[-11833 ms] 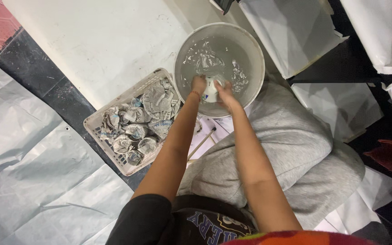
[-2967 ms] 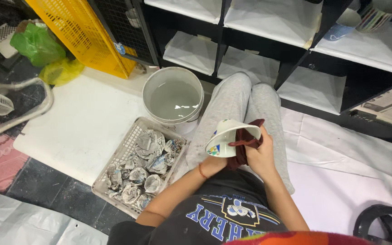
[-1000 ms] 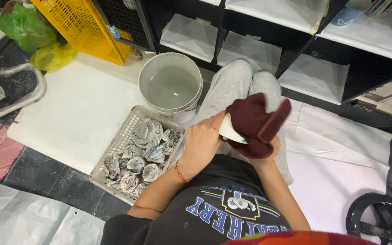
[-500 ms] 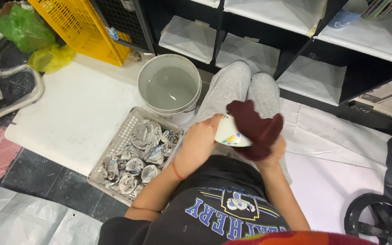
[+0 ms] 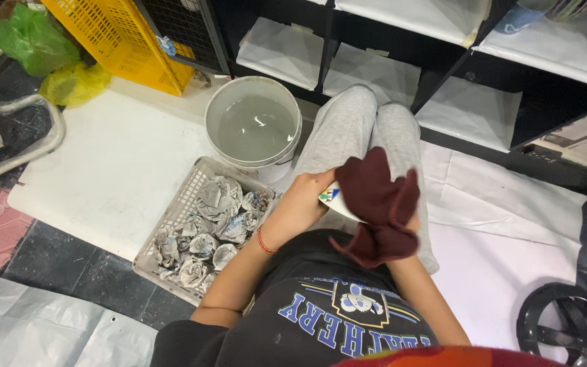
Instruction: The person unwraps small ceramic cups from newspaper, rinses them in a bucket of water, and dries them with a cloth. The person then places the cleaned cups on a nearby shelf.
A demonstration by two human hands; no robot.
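- Left hand is wrapped around a small white cup with coloured print, held over the lap, just above the grey-trousered knees.
- Right hand is almost fully buried under a dark red cloth. I read it as clutching the cloth against the cup, but the fingers are hidden, so I can't tell how tight.
- Cloth covers most of the cup; only a sliver of rim and side shows by the left fingers.
- Bucket of cloudy grey water stands on the floor ahead, touching the far corner of the basket.
- Basket is on the person's left and full of items bundled in crumpled newspaper.
- White sheet lies under bucket and basket; black shelving lined with paper is across the top.

Risks as I judge them:
- Cup slipping: if it's wet from the bucket, a one-hand hold plus rubbing force from the cloth could twist it out. It would drop onto the lap or the floor sheet and could chip.
- Cloth hides the cup, so I can't check the hold from this view.
- Bucket sits near the knees; a leg shift could knock it and flood the sheet and the paper bundles.
- Loose cloth end hangs over the shirt, so it may drip there.
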